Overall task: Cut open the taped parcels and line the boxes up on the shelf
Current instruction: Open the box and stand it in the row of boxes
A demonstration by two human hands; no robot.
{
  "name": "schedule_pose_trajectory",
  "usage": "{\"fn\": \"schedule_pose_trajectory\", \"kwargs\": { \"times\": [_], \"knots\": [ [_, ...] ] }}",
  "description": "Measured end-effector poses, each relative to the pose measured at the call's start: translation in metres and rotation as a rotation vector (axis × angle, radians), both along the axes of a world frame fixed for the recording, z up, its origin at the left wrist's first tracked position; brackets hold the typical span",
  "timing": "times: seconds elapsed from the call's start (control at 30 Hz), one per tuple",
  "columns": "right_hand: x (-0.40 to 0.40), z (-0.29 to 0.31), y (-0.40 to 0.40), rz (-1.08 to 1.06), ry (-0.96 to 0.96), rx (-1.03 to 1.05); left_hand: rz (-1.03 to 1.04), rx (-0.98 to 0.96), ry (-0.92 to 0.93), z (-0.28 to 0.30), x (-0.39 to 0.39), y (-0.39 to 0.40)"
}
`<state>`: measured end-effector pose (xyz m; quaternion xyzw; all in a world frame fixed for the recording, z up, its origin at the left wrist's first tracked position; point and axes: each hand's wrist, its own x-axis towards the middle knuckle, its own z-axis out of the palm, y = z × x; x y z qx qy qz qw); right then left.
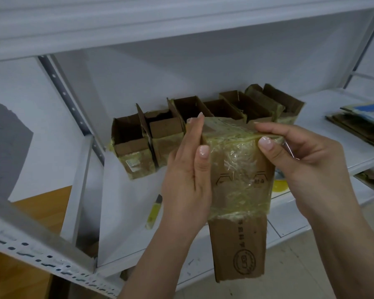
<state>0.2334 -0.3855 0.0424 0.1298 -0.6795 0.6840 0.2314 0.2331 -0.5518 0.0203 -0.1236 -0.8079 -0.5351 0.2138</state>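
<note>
Both hands point(235, 160) gripping taped parcel point(239, 184), opened boxes point(181, 126) lining shelf point(125, 201)

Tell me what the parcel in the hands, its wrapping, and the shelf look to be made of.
Parcel: brown corrugated cardboard by the look, matte, with black printed stamps and a bent flap at the bottom.
Wrapping: clear, yellowish plastic tape, glossy and wrinkled, catching the light.
Shelf: probably painted metal, smooth white; its grey upright has punched holes, typical of steel racking.

Bare forearms, no sleeves; pale polished nails.
</note>
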Motion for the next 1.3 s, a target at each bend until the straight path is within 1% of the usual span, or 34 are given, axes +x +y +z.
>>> {"fn": "schedule_pose_trajectory", "kwargs": {
  "times": [0.07, 0.2, 0.33, 0.4, 0.5, 0.6, 0.67, 0.77, 0.83, 0.93, 1.0, 1.07, 1.13, 1.3],
  "knots": [
    [0.0, 0.0, -0.002, -0.015, -0.007, -0.009, 0.063, -0.066, 0.036, 0.0, 0.002, 0.002],
    [0.002, 0.002, -0.007, -0.054, -0.002, 0.022, 0.061, -0.085, 0.034, 0.002, 0.002, 0.004],
    [0.003, -0.003, -0.012, -0.134, -0.035, 0.09, 0.144, -0.188, 0.051, 0.005, -0.002, 0.005],
    [0.002, -0.004, -0.012, -0.153, -0.053, 0.098, 0.129, -0.19, 0.057, 0.005, -0.003, 0.004],
    [0.001, -0.004, -0.01, -0.137, -0.054, 0.095, 0.058, -0.11, 0.044, 0.003, -0.005, 0.003],
    [0.001, -0.007, -0.012, -0.152, -0.068, 0.127, 0.108, -0.117, 0.087, 0.002, -0.008, 0.004],
    [0.001, -0.008, -0.011, -0.14, -0.07, 0.117, 0.096, -0.091, 0.108, 0.002, -0.008, 0.004],
    [0.002, -0.008, -0.01, -0.098, -0.054, 0.092, -0.025, 0.07, 0.055, 0.005, -0.008, 0.003],
    [0.001, -0.008, -0.01, -0.089, -0.044, 0.102, -0.082, 0.102, 0.063, 0.008, -0.006, 0.004],
    [0.0, -0.009, -0.006, -0.004, -0.041, 0.069, -0.084, 0.153, 0.058, 0.008, -0.005, 0.006],
    [-0.001, -0.011, -0.001, 0.066, -0.044, 0.031, -0.087, 0.253, 0.003, 0.008, -0.007, 0.002],
    [-0.004, -0.012, 0.003, 0.092, -0.05, -0.007, -0.122, 0.35, -0.056, 0.008, -0.007, -0.002],
    [-0.007, -0.012, 0.001, 0.075, -0.031, 0.072, -0.156, 0.392, -0.079, 0.009, -0.003, -0.001],
    [-0.005, -0.019, -0.004, -0.032, 0.061, 0.396, -0.14, 0.378, -0.073, 0.007, -0.001, 0.004]
  ]
}}
